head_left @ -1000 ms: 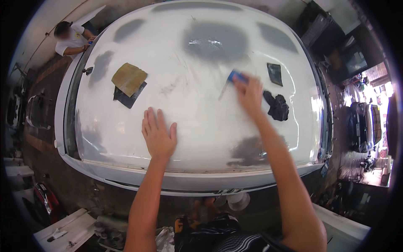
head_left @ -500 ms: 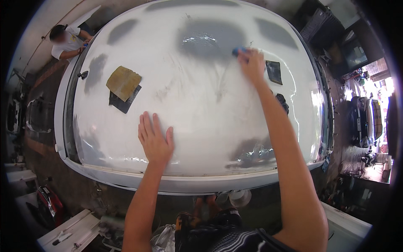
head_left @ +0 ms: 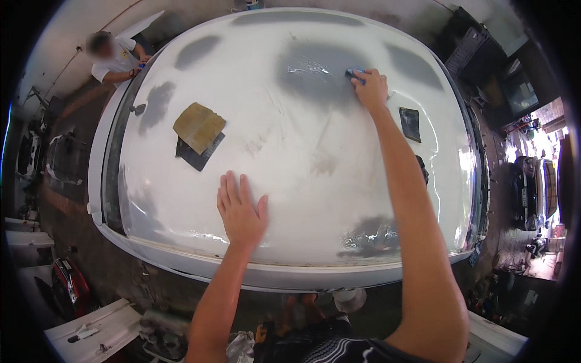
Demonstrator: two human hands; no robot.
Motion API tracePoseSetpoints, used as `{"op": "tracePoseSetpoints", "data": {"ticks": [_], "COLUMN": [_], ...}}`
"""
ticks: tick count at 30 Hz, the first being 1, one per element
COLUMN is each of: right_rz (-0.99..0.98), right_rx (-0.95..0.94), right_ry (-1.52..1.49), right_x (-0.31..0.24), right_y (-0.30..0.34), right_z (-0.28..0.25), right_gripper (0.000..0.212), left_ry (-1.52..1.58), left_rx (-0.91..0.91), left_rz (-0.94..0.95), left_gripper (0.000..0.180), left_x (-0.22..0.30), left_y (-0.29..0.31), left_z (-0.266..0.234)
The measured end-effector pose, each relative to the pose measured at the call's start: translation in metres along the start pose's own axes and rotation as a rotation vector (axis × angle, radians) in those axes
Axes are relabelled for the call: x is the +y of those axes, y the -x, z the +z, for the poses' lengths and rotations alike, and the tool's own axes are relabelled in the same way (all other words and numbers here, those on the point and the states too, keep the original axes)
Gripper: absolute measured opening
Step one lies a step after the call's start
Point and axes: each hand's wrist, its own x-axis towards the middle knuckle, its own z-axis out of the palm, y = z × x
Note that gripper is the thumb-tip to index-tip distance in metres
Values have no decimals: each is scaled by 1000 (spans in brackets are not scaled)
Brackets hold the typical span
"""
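Observation:
The white car roof (head_left: 290, 181) lies before me, marked with grey patches. My right hand (head_left: 371, 89) reaches across it, fingers closed around a small blue sanding block (head_left: 355, 74). The block rests at the right edge of a wet-looking grey patch (head_left: 308, 69) in the far middle. Nearer to me, my left hand (head_left: 242, 212) lies flat on the roof, fingers stretched and thumb out. Beyond it is a tan sheet of sandpaper (head_left: 200, 127) overlapping a dark sheet (head_left: 203, 158). Another dark sheet (head_left: 410, 124) lies right of my right forearm, with a black crumpled thing (head_left: 422, 170) partly hidden by that arm.
At the far left another person (head_left: 118, 57) leans at the roof's edge, holding something blue. A white bucket (head_left: 350, 299) stands on the floor near my feet. Off to the right is a parked dark vehicle (head_left: 532, 193); a red car part (head_left: 68, 284) is at lower left.
The whole view has shifted, so the roof sits lower and further right. Relative to the roof, my right hand has slid the block slightly away and left. My left hand stays flat.

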Motion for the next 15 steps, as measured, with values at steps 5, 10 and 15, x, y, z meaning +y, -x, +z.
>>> {"op": "tracePoseSetpoints", "data": {"ticks": [5,10,15], "right_rz": [-297,-134,-156], "right_rx": [96,-113,15], "right_ry": [-207,-336,-6], "right_x": [-79,-83,-28], "right_y": [91,117,-26], "right_z": [25,8,46], "right_gripper": [22,24,24], "left_ry": [-14,-10,-5], "left_rx": [-14,26,-18], "left_rz": [-44,-58,-6], "left_gripper": [70,72,74], "left_x": [-7,-16,-6], "left_y": [3,10,7], "left_z": [-1,1,-2]}}
